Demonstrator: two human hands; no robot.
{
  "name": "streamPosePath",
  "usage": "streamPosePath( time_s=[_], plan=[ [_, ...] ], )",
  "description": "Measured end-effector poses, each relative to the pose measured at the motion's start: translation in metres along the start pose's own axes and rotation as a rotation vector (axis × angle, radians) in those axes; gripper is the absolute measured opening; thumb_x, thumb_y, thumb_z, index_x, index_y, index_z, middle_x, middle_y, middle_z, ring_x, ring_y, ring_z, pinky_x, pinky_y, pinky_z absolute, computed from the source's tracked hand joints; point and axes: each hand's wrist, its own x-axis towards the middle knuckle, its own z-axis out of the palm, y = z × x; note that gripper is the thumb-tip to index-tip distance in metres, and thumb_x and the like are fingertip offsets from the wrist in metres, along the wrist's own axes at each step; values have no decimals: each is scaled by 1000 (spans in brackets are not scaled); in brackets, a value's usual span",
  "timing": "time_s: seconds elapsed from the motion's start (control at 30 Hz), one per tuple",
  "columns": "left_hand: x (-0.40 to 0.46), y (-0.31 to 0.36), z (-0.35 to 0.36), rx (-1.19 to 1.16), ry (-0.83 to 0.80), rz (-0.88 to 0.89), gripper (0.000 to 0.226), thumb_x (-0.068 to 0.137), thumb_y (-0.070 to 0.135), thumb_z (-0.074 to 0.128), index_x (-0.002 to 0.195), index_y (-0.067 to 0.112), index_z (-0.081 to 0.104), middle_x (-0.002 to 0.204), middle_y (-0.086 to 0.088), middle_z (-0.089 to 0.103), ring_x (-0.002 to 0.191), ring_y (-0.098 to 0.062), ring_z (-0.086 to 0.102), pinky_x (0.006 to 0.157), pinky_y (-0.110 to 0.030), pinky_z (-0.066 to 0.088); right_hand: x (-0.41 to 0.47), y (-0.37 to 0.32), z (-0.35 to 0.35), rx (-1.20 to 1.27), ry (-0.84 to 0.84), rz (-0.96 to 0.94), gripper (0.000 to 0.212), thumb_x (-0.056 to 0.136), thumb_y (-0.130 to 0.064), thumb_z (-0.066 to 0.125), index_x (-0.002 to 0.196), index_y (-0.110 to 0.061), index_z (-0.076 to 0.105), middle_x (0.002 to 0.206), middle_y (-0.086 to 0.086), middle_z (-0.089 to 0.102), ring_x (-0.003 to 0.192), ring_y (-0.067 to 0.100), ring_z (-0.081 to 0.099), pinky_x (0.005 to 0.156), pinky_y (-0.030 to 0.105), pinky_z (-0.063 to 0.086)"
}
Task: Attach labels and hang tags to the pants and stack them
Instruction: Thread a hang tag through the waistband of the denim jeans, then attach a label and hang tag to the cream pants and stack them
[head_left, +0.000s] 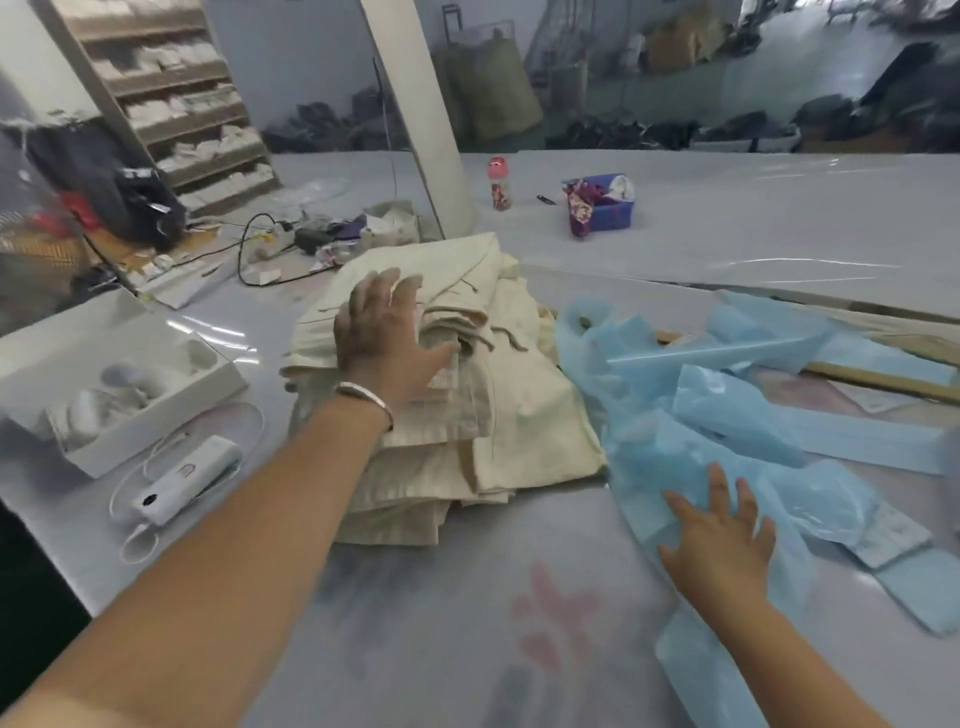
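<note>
Pants (467, 395), cream-coloured and folded, sit in a loose pile on the grey table (441, 623), just ahead of the person and slightly left of centre. The left hand (384, 332) lies on top of the pile with fingers spread and fairly straight, pressing or steadying the upper folds, not gripping them. The right hand (722, 540) is well apart from it, flat and open-fingered on the crumpled blue plastic bags (727, 405) that lie touching the pile's right edge. Neither hand holds anything.

To the left of the pile are a white open box (124, 384) with pale contents too blurred to name, and a small white device with a cord (182, 480). No label or hang tag can be made out on the pants from this view, so the tagging looks not yet done for the top pair, though that is a judgement only.

Risks from here:
1. The pile is uneven, with layers overhanging at the front; a sideways pull on 1 pair could drag the others and spill the stack.
2. The slick blue plastic under the right hand could slide on the smooth table if leaned on.
3. Cloth dragged leftward could catch the white cord.
</note>
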Motion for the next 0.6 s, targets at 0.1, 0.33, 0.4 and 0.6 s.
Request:
streamPosePath(
  time_s=[0.1,0.33,0.4,0.6],
  plan=[
    [50,-15,15,161,-304,28,100,66,74,65,149,37,22,154,-2,30,141,-29,27,113,-52,22,9,-8,-1,-24,78,-10,55,87,-39,55,139,-45,37,160,0,-7,145,26,-7,117,46,9],
    [97,-33,16,57,-380,221,50,87,37,62,136,31,51,131,-8,58,120,-30,54,97,-36,41,24,-24,-10,-81,52,-22,53,87,-43,52,138,-43,37,160,2,-4,146,26,-2,118,41,16],
    [106,-35,3,-19,-392,302,38,86,32,60,122,21,63,119,-9,65,111,-29,58,86,-31,40,26,-29,-13,-83,55,-26,53,87,-44,52,138,-43,38,161,2,-4,146,26,-2,118,40,16],
    [133,-57,-28,-139,-670,238,48,84,39,72,129,31,59,122,7,62,114,-18,54,103,-33,38,29,-40,-27,-58,105,-82,51,86,-43,55,135,-42,42,161,2,0,147,25,-1,118,41,14]
  ],
)
